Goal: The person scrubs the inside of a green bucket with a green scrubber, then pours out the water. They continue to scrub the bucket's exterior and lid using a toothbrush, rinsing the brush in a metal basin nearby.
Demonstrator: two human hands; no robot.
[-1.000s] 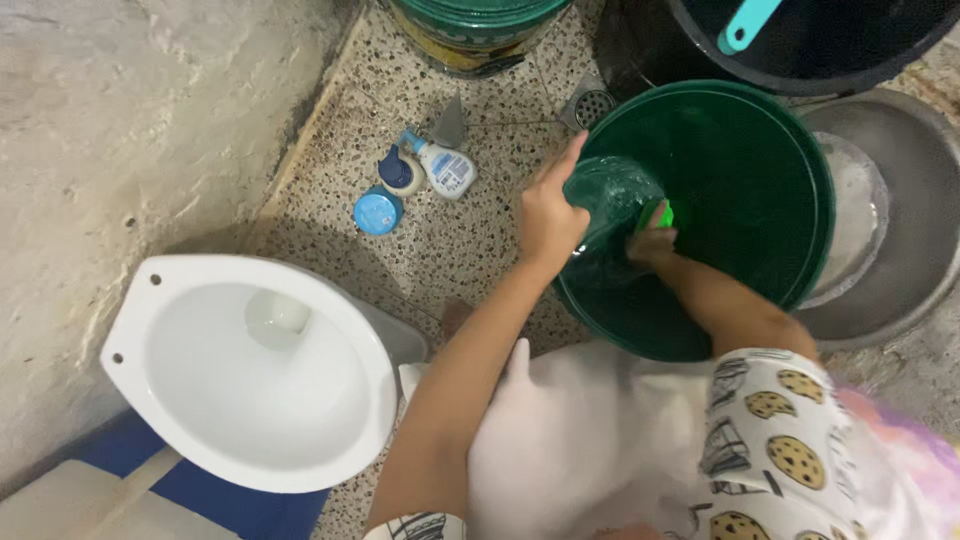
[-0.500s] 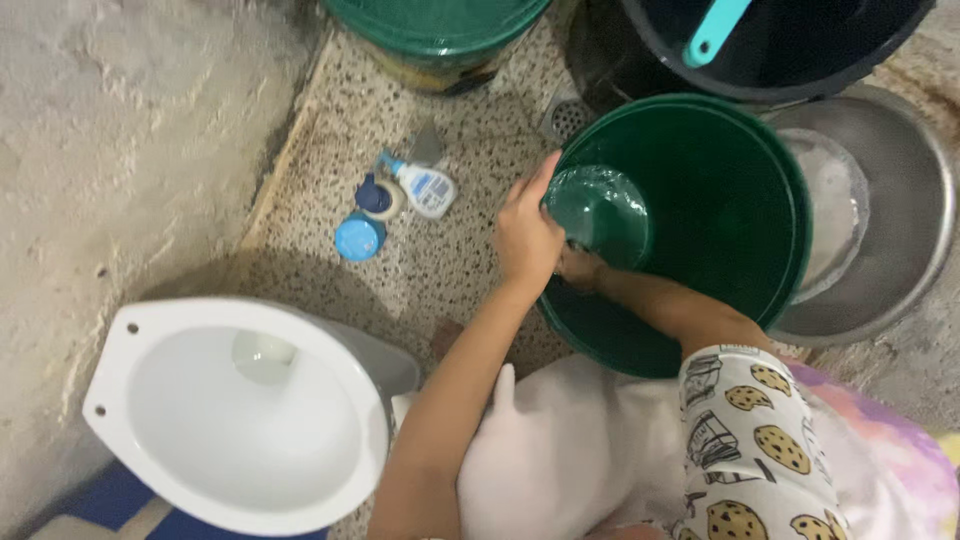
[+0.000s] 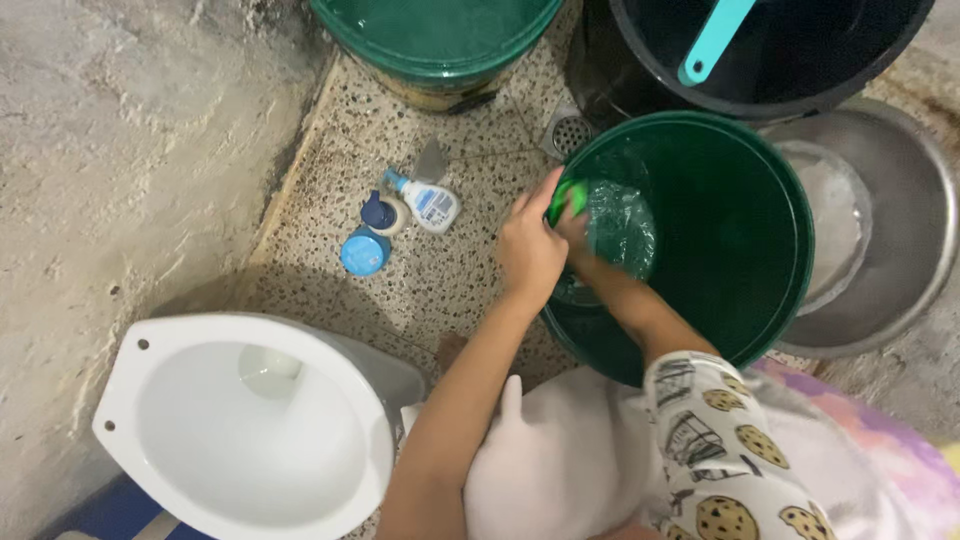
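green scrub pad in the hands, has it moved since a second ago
Yes. The green scrub pad has shifted from the right of the small green container to its left edge, nearer the green basin's rim.

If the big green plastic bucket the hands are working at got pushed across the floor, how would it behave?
The big green plastic bucket looks wide and squat, so it would probably slide rather than tip. Its thin plastic wall would likely flex where the left hand grips the rim. The speckled stone floor seems rough, so it may drag; I cannot tell how much water it holds.
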